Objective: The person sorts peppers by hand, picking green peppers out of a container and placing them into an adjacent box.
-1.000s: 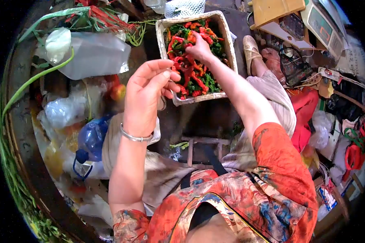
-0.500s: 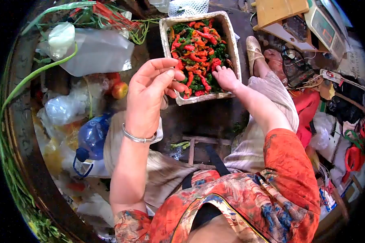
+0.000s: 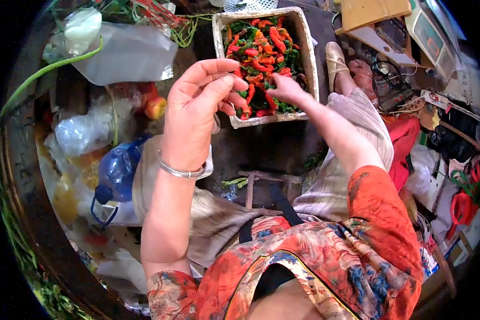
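A white-rimmed rectangular crate (image 3: 310, 58) holds many wrinkled red and orange chili peppers (image 3: 261, 65) mixed with green ones. My right hand (image 3: 286, 89) reaches into it from the right, fingers bent down and together over a red chili pepper (image 3: 272, 102); the fingertips are partly hidden. Raised above the crate's lower left corner is my left hand (image 3: 197, 104), with a silver bangle on its wrist. Its fingers are curled and the thumb lies against the middle finger. Whether anything is between them cannot be seen.
At left lie a grey plastic bag (image 3: 128, 56), an apple (image 3: 155, 108), clear plastic bags (image 3: 82, 134) and a blue bottle (image 3: 117, 173). A scale (image 3: 431, 38) stands at the upper right beside a wooden board (image 3: 373, 13). A small stool frame (image 3: 249, 192) sits between my legs.
My right hand has shifted left within the crate, to another spot among the chili peppers. My left hand keeps nearly the same curled pose. The view has shifted slightly.
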`<state>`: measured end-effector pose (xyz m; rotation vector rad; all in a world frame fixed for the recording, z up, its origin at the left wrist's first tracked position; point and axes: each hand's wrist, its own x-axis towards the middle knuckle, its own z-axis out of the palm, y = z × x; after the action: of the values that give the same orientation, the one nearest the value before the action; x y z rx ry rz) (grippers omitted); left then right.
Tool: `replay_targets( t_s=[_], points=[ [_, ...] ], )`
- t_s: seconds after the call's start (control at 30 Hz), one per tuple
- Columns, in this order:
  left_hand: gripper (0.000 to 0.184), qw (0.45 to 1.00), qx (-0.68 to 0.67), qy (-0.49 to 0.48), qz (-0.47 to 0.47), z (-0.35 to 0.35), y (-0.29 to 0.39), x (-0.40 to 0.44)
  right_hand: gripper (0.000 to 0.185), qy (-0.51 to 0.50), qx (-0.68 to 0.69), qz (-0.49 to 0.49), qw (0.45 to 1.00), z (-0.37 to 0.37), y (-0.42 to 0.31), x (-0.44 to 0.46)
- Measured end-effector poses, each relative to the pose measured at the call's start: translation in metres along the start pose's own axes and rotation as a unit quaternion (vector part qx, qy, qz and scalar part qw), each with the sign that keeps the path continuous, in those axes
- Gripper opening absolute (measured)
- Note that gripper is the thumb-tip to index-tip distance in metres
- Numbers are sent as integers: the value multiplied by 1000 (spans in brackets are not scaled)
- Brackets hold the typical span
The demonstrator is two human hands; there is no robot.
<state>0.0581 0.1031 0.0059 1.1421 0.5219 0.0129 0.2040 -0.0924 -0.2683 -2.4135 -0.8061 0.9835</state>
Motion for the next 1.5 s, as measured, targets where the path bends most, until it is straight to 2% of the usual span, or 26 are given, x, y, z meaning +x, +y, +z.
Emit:
replay_targets(
  t_s=[0.07, 0.13, 0.17, 0.2, 0.27, 0.3, 0.33, 0.4, 0.47, 0.53, 0.6, 0.73, 0.87, 0.9, 0.93, 1.03, 1.07, 1.13, 1.17, 1.2, 1.23, 1.27, 1.37, 1.4, 1.47, 1.5],
  points=[
    [24, 1000, 0, -4, 0, 0, -2, 0, 45, -6, -142, 48, 989, 33, -3, -10],
    [24, 1000, 1, -2, -6, 0, -3, 1, 47, 10, -205, 87, 975, 52, -7, -20],
    [24, 1000, 1, -2, -9, 0, -3, 2, 34, 6, -193, 76, 978, 54, -4, -20],
    [24, 1000, 5, -1, -6, 1, -3, 2, 31, 5, -158, 82, 984, 54, 4, -12],
    [24, 1000, 8, -2, -6, 2, -4, 2, 34, -3, -55, 29, 998, 33, 20, 0],
    [25, 1000, 3, -9, -4, 2, -4, 2, 42, -2, 43, 33, 999, 18, 23, 2],
    [25, 1000, -3, -15, 0, 1, -3, 2, 51, -85, 265, 94, 956, 1, 25, 9],
    [25, 1000, -1, -12, 2, 0, -1, 0, 54, -10, 431, 83, 898, -27, 17, 10],
    [25, 1000, -3, -5, 14, 1, 0, -1, 38, 65, 291, 64, 952, -30, 35, 28],
    [25, 1000, -2, -8, 11, 1, 0, -2, 41, 56, 18, 87, 994, -31, 32, 23],
    [25, 1000, 0, -10, 7, 1, 0, -2, 42, 54, 12, 114, 992, -1, 42, 19],
    [25, 1000, 7, -2, -11, 2, -2, 0, 50, 21, -98, 206, 973, 38, 14, -9],
    [24, 1000, 11, -5, -9, 4, -2, 2, 51, 15, -70, 188, 980, 20, 7, -8],
    [24, 1000, 9, -4, -12, 5, -2, 2, 46, -56, 55, 176, 981, 19, 36, 13],
    [24, 1000, 8, -5, -11, 5, -1, 1, 39, -63, 164, 148, 973, 14, 50, 21],
    [25, 1000, 11, -5, -5, 4, -1, 0, 39, -69, 247, 119, 959, -30, 35, 19],
    [25, 1000, 4, -9, -1, 3, -1, -1, 42, -40, 204, 86, 974, -30, 36, 23],
    [25, 1000, -4, -12, 5, 3, -2, -2, 46, -128, 205, 71, 968, -47, -9, 0],
    [25, 1000, -3, -11, 2, 3, -2, -3, 52, -113, 93, -5, 989, -20, 7, 10],
    [25, 1000, -1, -10, 0, 3, -2, -3, 51, -156, 67, -33, 985, -17, -12, -2],
    [25, 1000, 0, -8, 1, 3, -2, -2, 53, -152, -91, 3, 984, 10, -13, -3],
    [25, 1000, 0, -7, -1, 3, -3, -2, 59, -65, -164, -22, 984, 38, -7, -15],
    [25, 1000, 9, -3, -5, 2, -3, 1, 61, 22, -120, 22, 992, 71, -18, -32],
    [26, 1000, 15, -3, -7, 2, -4, 1, 61, 19, -117, 23, 993, 71, -21, -33],
    [26, 1000, 14, -6, -10, 3, -5, 1, 63, 65, -26, 103, 992, 62, -24, -33],
    [26, 1000, 13, -8, -10, 4, -5, 1, 67, 23, -12, 125, 992, 53, -23, -28]
  ],
)
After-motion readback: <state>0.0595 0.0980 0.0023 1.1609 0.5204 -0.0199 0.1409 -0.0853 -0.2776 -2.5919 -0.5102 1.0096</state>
